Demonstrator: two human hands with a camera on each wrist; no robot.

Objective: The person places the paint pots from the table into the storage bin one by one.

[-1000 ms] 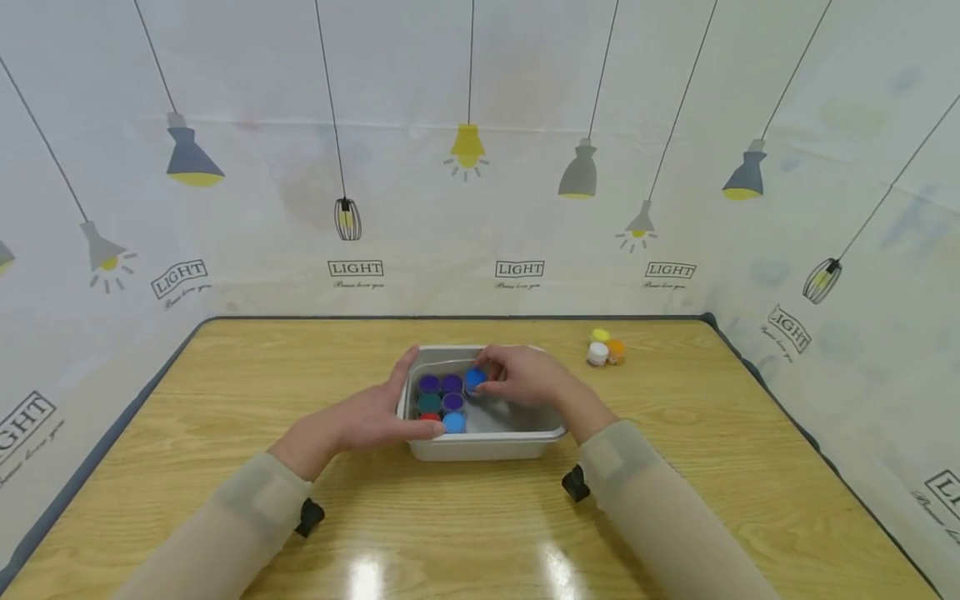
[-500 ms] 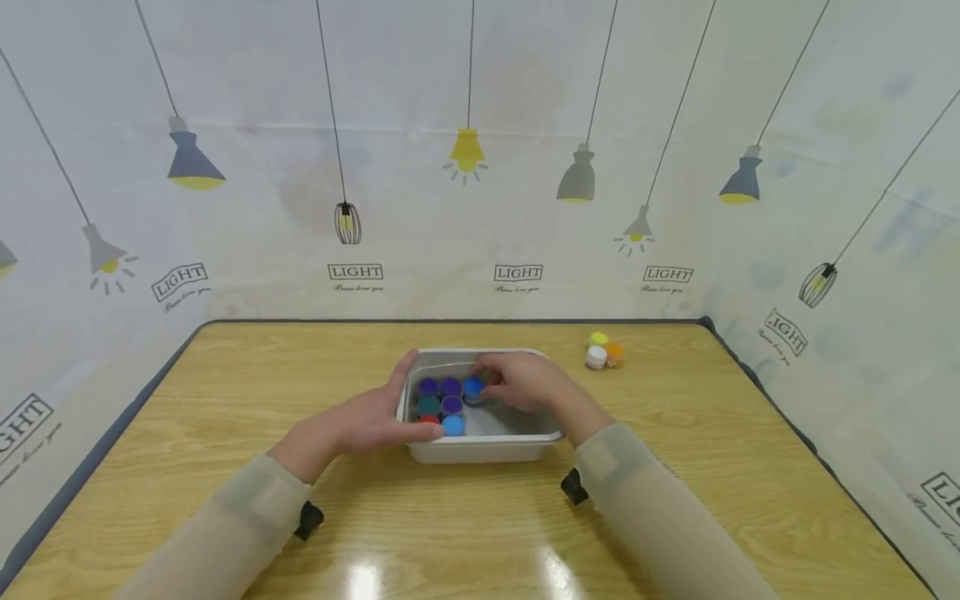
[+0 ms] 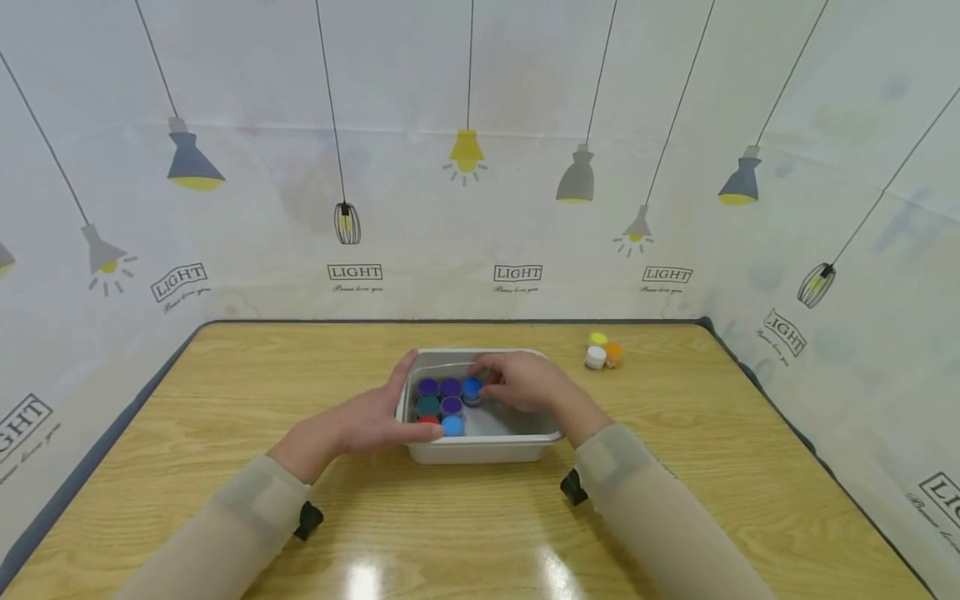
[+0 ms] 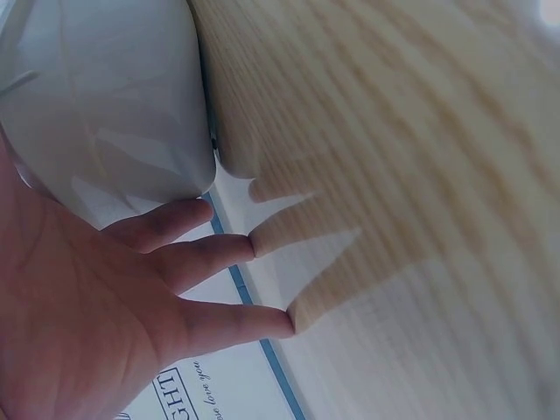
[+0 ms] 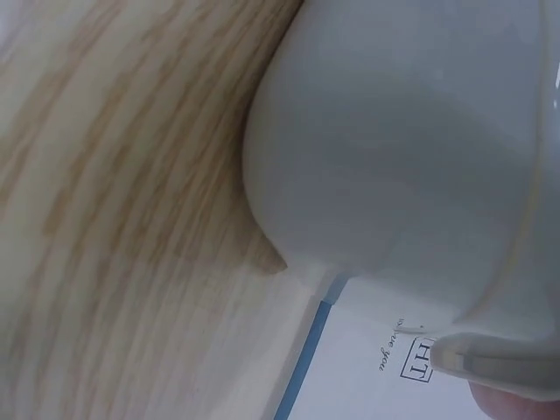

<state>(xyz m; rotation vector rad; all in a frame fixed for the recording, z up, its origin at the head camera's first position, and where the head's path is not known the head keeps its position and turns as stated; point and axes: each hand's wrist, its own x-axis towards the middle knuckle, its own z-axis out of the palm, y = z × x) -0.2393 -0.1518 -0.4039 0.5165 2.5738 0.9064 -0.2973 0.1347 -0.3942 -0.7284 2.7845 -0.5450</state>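
Note:
A pale grey plastic tub [image 3: 476, 452] stands on the wooden table. Inside its left half sit several small round pots with coloured lids: purple lids [image 3: 451, 387], a dark green one [image 3: 428, 406], a red one [image 3: 428, 422] and a light blue one [image 3: 453, 427]. My right hand [image 3: 525, 382] reaches into the tub and pinches a blue-lidded pot [image 3: 472, 389], right beside the purple ones. Spanning the tub's left end is my left hand [image 3: 367, 417], thumb along the front rim. In the left wrist view its fingers [image 4: 232, 324] are straight and spread beside the tub wall [image 4: 114, 96].
Three more pots stand at the table's back right: white [image 3: 596, 357], orange [image 3: 613, 355] and yellow [image 3: 597, 339]. A cloth backdrop [image 3: 420, 192] printed with lamps rises behind the table [image 3: 450, 525] and along its sides.
My right hand has lowered the blue-lidded pot slightly into the tub, next to the purple-lidded ones. The left hand stays at the tub's left end.

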